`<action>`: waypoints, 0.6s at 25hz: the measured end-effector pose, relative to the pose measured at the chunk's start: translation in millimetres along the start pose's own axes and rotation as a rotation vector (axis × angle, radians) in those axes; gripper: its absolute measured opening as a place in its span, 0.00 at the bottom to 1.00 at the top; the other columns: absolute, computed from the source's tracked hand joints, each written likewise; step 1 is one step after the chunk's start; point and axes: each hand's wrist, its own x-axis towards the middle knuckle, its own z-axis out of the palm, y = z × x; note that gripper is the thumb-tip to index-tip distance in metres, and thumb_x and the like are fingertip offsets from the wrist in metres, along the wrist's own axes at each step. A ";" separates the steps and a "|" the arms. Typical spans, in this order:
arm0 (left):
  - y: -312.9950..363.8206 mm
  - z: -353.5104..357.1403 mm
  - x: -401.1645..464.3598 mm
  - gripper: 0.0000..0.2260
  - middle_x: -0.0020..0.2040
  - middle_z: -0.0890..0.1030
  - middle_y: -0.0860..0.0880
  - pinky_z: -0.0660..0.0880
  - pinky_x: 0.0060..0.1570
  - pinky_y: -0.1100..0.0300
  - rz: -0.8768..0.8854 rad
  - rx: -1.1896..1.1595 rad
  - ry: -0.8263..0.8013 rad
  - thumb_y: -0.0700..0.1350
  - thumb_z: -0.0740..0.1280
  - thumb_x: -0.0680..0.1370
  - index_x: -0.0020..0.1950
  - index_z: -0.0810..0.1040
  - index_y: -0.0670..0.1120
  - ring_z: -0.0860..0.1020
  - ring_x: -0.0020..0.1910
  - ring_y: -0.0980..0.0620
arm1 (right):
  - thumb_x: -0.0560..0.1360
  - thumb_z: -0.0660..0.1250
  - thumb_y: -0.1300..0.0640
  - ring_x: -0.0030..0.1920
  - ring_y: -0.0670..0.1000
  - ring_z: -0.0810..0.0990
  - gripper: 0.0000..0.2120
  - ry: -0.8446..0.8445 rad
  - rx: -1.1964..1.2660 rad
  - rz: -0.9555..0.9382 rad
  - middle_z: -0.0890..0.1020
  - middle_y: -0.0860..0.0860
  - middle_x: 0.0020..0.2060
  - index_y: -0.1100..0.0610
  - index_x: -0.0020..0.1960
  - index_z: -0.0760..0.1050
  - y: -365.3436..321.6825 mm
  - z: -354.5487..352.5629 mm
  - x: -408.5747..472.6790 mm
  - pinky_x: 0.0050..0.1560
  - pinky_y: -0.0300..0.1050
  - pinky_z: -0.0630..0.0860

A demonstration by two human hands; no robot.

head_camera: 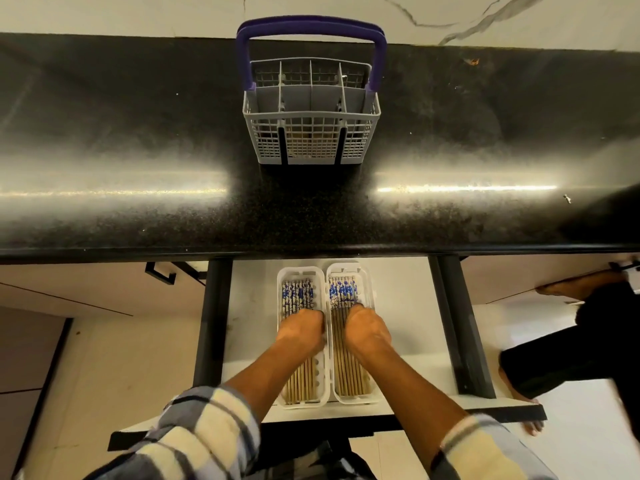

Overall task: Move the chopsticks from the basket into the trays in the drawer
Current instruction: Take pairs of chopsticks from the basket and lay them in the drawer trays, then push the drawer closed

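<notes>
Left hand [302, 330] and right hand [367, 330], both curled with fingertips hidden, press on chopsticks [348, 375] lying in two white trays [325, 344] beneath them in the open drawer [256, 306]; beyond the knuckles, the grey basket [311, 133] stands on the black counter [138, 150].

Grey mesh basket [311, 133] with purple handle [310, 26]. Black speckled counter [138, 116]. White trays [282, 292] in a white drawer [252, 306]. Tan chopsticks [348, 372] with blue-and-white flowered tops. Checked sleeves [194, 434] in grey, cream and dark blue. White, grey-veined wall [485, 15].
</notes>
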 end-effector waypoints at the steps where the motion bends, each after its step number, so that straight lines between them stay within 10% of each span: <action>1: -2.4 -9.2 -8.3 0.10 0.55 0.81 0.49 0.78 0.55 0.55 0.023 -0.103 -0.002 0.46 0.69 0.77 0.58 0.78 0.49 0.79 0.52 0.51 | 0.81 0.59 0.60 0.55 0.55 0.82 0.13 0.011 0.033 -0.027 0.81 0.57 0.58 0.60 0.65 0.74 7.8 -8.9 -7.1 0.56 0.48 0.80; 10: -72.8 -33.5 -160.6 0.12 0.54 0.75 0.68 0.70 0.55 0.69 0.181 -0.122 -0.096 0.65 0.67 0.72 0.53 0.69 0.71 0.73 0.54 0.68 | 0.76 0.66 0.41 0.53 0.42 0.79 0.19 -0.117 -0.013 -0.318 0.79 0.38 0.55 0.41 0.66 0.72 112.2 -71.3 -115.9 0.58 0.38 0.77; 15: -79.5 10.8 -162.9 0.18 0.70 0.71 0.58 0.60 0.70 0.58 0.313 0.078 -0.032 0.59 0.63 0.79 0.69 0.70 0.61 0.67 0.68 0.57 | 0.78 0.64 0.45 0.65 0.49 0.72 0.20 -0.293 -0.262 -0.469 0.75 0.46 0.65 0.47 0.70 0.71 112.7 -39.6 -119.1 0.65 0.44 0.68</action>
